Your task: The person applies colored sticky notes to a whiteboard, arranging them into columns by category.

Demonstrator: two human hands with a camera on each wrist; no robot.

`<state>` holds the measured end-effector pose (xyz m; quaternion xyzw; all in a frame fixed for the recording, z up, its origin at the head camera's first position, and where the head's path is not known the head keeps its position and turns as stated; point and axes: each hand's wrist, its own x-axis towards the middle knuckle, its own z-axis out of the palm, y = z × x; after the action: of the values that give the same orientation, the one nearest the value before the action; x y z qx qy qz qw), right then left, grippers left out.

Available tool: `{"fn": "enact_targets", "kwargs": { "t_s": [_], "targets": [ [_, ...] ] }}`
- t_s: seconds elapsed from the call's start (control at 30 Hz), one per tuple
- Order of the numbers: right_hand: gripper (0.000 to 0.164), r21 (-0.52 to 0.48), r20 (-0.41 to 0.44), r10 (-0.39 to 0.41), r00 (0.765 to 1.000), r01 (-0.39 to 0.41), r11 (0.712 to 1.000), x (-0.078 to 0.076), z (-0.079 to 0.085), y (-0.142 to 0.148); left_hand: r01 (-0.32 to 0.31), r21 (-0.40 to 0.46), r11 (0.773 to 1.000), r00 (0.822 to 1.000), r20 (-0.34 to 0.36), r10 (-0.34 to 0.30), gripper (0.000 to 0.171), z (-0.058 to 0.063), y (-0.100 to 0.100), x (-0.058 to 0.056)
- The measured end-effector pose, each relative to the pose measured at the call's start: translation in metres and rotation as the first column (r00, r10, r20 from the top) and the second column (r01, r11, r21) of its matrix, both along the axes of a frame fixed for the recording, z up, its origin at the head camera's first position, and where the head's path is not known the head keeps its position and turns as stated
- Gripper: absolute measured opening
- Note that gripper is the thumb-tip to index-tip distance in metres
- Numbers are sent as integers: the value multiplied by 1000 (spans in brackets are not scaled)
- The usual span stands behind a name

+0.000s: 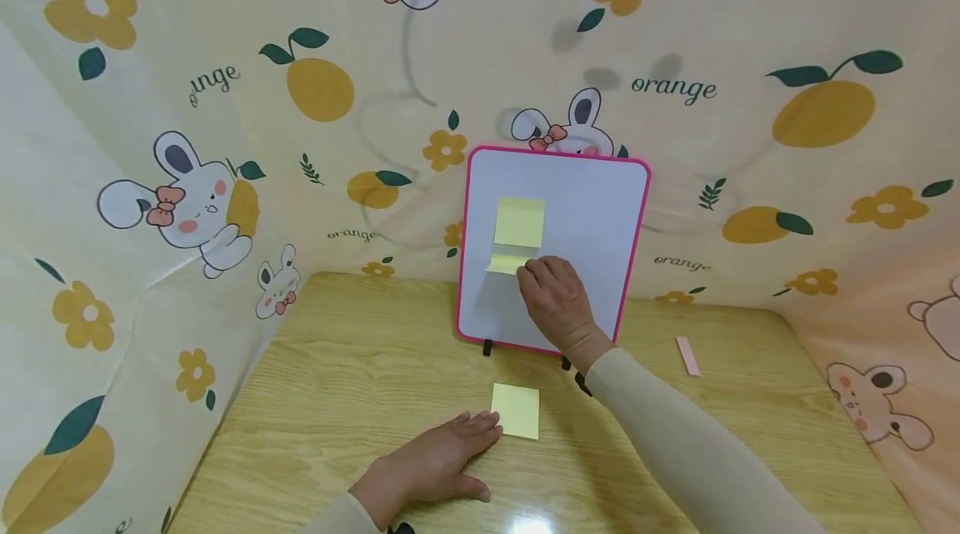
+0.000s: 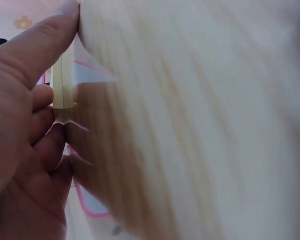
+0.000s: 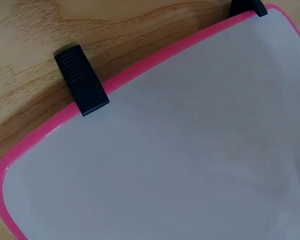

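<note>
Right hand (image 1: 557, 296): fingers curled, pinching the right edge of the lower note (image 1: 505, 263) against the front of the board (image 1: 588, 217). That note is bowed, partly off the surface; can't tell how much of it sticks. Edge grip probably keeps the fingers off most of the paper.

Upper note (image 1: 520, 222) lies flat on the board, just above the lower one, left of centre. Looks like they're meant to line up in a column.

Left hand (image 1: 438, 463): fingers fairly straight, palm down low over the table (image 1: 337, 367), fingertips at the left edge of the table note (image 1: 516, 411). Likely to steady it. Single sheet or pad: can't tell.

Board stands near-upright on black feet (image 3: 82, 80) clipped to its bottom rim, presumably so its face stays reachable. Pink strip (image 1: 687, 356) lies on the table to its right, well apart from both hands.
</note>
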<state>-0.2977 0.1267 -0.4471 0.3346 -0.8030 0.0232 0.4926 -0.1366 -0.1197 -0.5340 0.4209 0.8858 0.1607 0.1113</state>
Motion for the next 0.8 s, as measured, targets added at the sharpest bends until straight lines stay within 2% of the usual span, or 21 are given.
{"fn": "enact_targets", "kwargs": {
  "t_s": [0.17,0.5,0.8],
  "targets": [
    [7,0,2,6,1000,-6,1000,1,-1,1,-4,3,1000,1000,15,4,85,1,0,1],
    [6,34,49,-21,999,20,999,0,-8,4,10,8,1000,1000,-23,-9,84,0,0,1],
    [10,61,65,-42,997,38,997,-2,-17,4,0,10,1000,1000,-4,0,84,-1,0,0]
  ]
}}
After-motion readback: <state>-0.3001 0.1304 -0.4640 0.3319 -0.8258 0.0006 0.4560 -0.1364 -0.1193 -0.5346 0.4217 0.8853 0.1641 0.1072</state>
